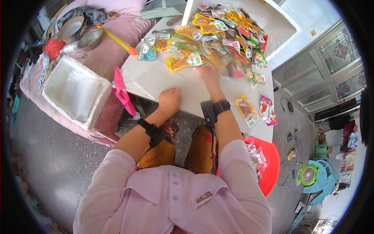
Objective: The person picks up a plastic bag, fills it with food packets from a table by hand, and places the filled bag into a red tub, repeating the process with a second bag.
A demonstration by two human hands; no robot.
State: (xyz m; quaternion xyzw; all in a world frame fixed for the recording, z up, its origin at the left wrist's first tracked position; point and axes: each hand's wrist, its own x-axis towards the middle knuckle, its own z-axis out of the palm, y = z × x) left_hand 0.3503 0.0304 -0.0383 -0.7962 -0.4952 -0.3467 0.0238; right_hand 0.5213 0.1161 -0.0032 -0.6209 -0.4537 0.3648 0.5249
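My left hand [170,100] rests at the near edge of the white table [144,76], its fingers curled into a fist with nothing visible in them. My right hand [209,74] is at the front of a large heap of small food packets [218,43], fingers bent down and blurred; a pinkish packet seems to touch the fingertips, but the grip is unclear. Just left of it lies a yellow and white packet [185,61]. A yellow packet [246,110] and a pink packet [266,109] lie apart near the table's right side.
A white foam box [283,33] lies behind the heap. An empty foam box [76,91] sits on the pink-covered bed at left, by a pink object [122,91]. Below the table's right corner stands a red basin [272,163] holding packets. A green fan [307,174] is at far right.
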